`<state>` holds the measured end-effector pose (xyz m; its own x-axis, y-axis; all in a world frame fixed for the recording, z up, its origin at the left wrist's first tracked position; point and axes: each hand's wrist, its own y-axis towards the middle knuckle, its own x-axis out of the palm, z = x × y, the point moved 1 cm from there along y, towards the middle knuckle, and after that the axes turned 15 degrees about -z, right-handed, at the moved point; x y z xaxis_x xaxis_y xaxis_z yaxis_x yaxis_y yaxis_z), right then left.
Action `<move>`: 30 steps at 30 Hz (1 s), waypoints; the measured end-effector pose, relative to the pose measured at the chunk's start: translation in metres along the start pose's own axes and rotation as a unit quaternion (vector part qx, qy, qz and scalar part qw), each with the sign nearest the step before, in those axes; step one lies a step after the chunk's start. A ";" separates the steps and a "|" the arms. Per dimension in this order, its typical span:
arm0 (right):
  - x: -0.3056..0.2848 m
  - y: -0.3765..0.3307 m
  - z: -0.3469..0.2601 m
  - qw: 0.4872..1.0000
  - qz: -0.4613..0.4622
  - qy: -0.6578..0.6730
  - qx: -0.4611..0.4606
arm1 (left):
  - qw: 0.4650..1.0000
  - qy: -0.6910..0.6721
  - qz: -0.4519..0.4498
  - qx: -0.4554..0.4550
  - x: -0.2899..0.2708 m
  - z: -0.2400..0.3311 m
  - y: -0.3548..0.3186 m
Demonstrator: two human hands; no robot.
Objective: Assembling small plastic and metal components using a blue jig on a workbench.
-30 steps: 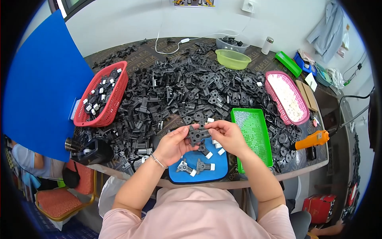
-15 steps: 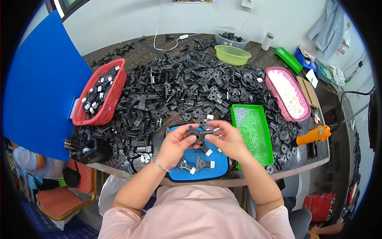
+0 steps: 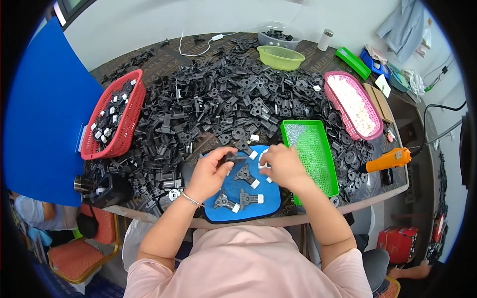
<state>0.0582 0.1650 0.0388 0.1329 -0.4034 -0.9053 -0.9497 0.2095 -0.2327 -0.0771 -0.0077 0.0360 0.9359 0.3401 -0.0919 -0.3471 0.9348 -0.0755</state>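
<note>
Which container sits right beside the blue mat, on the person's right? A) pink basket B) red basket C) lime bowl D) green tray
D: the green tray lies against the right edge of the blue mat, just past the right hand; the red basket is far left, while the pink basket and the lime bowl stand farther back.

A red cardboard box point(image 3: 397, 243) with a pale label sits on the floor at the lower right of the frame. A flat brown carton point(image 3: 376, 102) lies at the right edge of the tabletop, with a small white tag point(image 3: 383, 85) just above it. At the top left corner, part of a dark-framed screen point(image 3: 69, 6) shows.
</note>
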 end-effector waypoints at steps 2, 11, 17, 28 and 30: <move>0.020 0.003 -0.002 0.995 0.007 -0.098 0.034 | 0.990 0.132 -0.051 -0.006 0.006 0.003 -0.001; 0.033 0.017 0.014 0.997 0.050 -0.059 0.007 | 0.952 0.293 -0.061 0.068 0.027 -0.002 0.018; 0.012 0.003 0.022 0.993 0.119 -0.011 0.025 | 0.931 0.339 -0.098 0.095 0.041 -0.008 0.044; 0.002 -0.011 0.031 0.990 0.115 0.064 0.057 | 0.794 0.584 -0.165 0.019 0.088 0.008 0.062; 0.001 -0.013 0.031 0.990 0.117 0.065 0.051 | 0.795 0.581 -0.175 0.008 0.079 0.005 0.069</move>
<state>0.0801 0.1896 0.0296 -0.1302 -0.4426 -0.8872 -0.9157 0.3967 -0.0635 -0.0264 0.0842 0.0282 0.2842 -0.2570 -0.9237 -0.0683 0.9555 -0.2869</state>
